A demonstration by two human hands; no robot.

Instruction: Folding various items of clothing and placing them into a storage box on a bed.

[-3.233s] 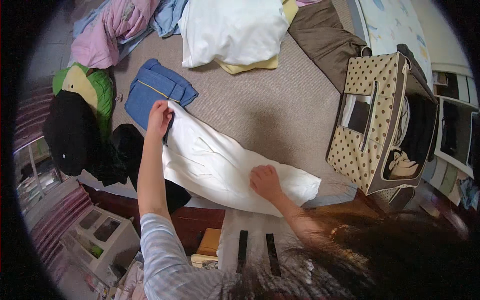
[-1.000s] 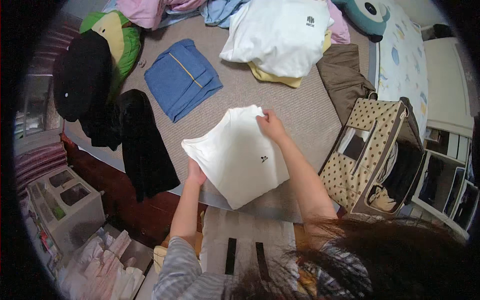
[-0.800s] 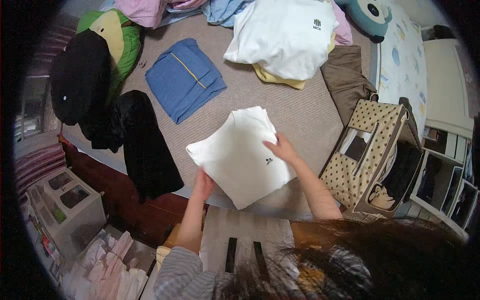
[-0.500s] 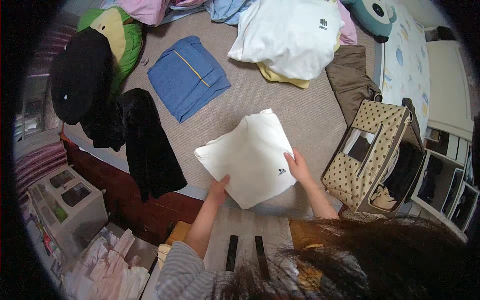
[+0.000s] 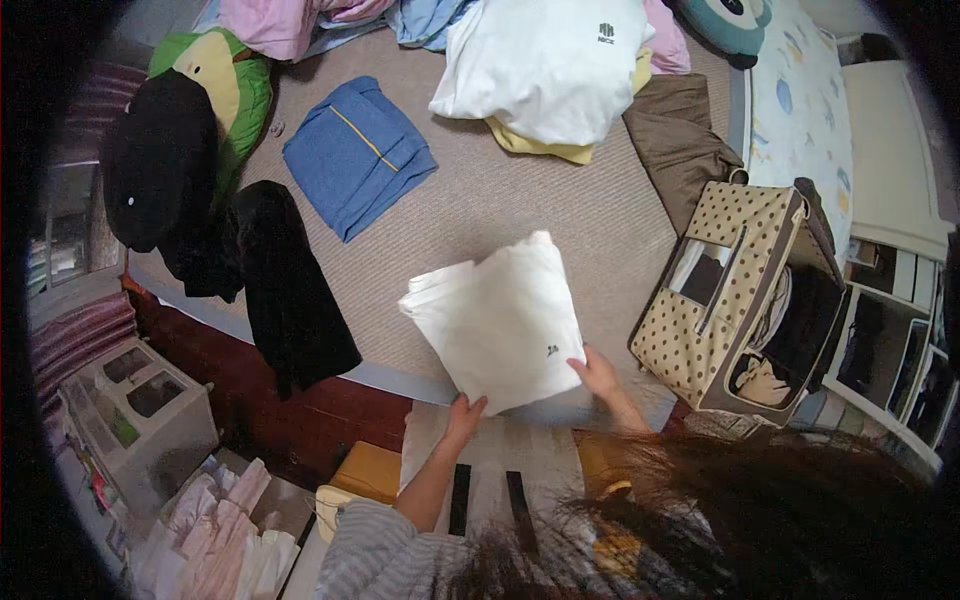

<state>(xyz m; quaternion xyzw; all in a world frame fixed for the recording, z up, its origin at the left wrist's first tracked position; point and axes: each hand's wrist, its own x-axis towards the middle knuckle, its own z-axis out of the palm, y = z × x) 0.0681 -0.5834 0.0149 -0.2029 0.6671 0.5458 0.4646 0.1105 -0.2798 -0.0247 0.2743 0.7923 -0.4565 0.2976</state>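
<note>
A folded white shirt [image 5: 495, 325] with a small dark mark is held up in front of me over the near edge of the mat. Its lower left corner is pinched by my left hand [image 5: 465, 418]. My right hand [image 5: 597, 375] grips its right side, with the thumb on top and the other fingers hidden beneath the cloth. Beyond it on the mat lies a folded blue garment [image 5: 360, 158] with a yellow line across it.
A white shirt [image 5: 540, 70] tops a pile at the back. An open polka-dot storage bag [image 5: 690, 300] with clothes inside stands at right, beside brown fabric [image 5: 680, 140]. Black clothing [image 5: 290, 290] and a green plush [image 5: 250, 130] lie at left. A bin of pale clothes [image 5: 215, 530] sits lower left.
The folded white shirt has come nearer to me and narrowed slightly. My left hand has shifted right and down along its lower edge, and my right hand has moved a little lower.
</note>
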